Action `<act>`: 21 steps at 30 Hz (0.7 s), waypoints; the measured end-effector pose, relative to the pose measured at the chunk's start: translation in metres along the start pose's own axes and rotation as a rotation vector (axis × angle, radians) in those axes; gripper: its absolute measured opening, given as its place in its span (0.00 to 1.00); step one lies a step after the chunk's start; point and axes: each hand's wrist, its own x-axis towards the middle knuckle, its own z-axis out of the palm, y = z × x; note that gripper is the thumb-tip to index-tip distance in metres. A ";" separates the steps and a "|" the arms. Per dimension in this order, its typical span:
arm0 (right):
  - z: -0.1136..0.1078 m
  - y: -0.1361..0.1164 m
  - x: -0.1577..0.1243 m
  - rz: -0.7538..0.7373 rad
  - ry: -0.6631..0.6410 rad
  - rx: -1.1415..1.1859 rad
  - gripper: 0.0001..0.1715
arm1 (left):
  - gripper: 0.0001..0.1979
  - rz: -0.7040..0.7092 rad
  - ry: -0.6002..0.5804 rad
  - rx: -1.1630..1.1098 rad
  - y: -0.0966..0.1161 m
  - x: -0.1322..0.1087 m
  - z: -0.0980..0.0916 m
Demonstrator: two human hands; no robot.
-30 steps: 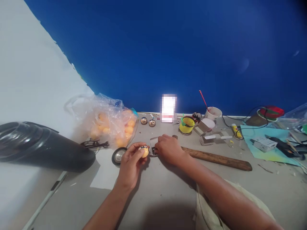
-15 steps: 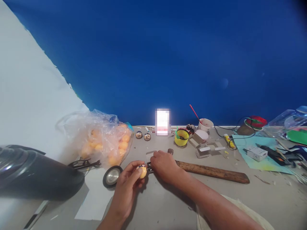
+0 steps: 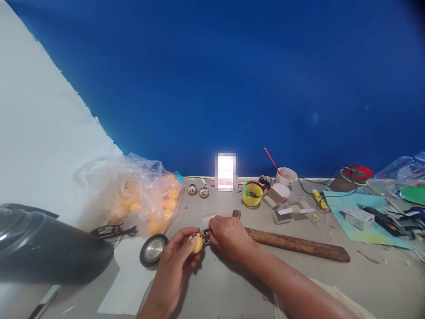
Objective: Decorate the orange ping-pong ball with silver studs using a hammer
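Observation:
Pinched between the thumb and fingers of my left hand (image 3: 179, 254) is an orange ping-pong ball (image 3: 197, 245) with dark, shiny bits on its top. Just right of it, my right hand (image 3: 229, 237) is closed, palm down; what its fingers hold is hidden. A small dark piece with glittering bits (image 3: 206, 236) shows at its fingertips, close to the ball. Behind that hand lies a hammer with a wooden handle (image 3: 299, 244), its head (image 3: 236, 214) partly covered. Two shiny speckled balls (image 3: 192, 189) sit farther back.
A clear plastic bag of orange balls (image 3: 171, 204) stands at the back left, near a round metal disc with a black rim (image 3: 153, 250). A dark cylinder (image 3: 49, 248) fills the left. Yellow tub (image 3: 252, 195), white cup (image 3: 286, 176) and small white box (image 3: 359, 218) stand right.
The view has tilted slightly, so most things sit a little lower. Both hands keep nearly the same pose, with the ball still in my left hand.

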 end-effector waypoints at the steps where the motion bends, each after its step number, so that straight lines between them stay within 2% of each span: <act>1: 0.001 0.001 0.000 -0.002 0.012 0.005 0.10 | 0.17 0.000 -0.003 -0.001 0.000 0.000 0.000; 9: 0.000 0.003 -0.001 0.012 0.000 0.052 0.09 | 0.17 0.011 -0.008 0.006 -0.001 0.000 0.002; 13: 0.000 0.006 -0.003 0.065 0.053 0.192 0.08 | 0.17 0.023 -0.014 0.011 -0.002 0.001 0.002; 15: 0.000 0.009 -0.004 0.090 0.094 0.412 0.05 | 0.18 0.049 -0.008 0.016 -0.002 0.001 0.002; 17: 0.000 0.012 -0.005 0.104 0.140 0.737 0.05 | 0.19 0.087 -0.003 0.021 -0.002 0.001 0.002; 19: 0.000 0.017 -0.006 0.129 0.170 1.056 0.08 | 0.21 0.124 -0.007 0.028 -0.001 0.001 0.003; 21: 0.001 0.022 -0.005 0.165 0.154 1.265 0.13 | 0.23 0.154 -0.035 0.043 -0.001 0.000 0.004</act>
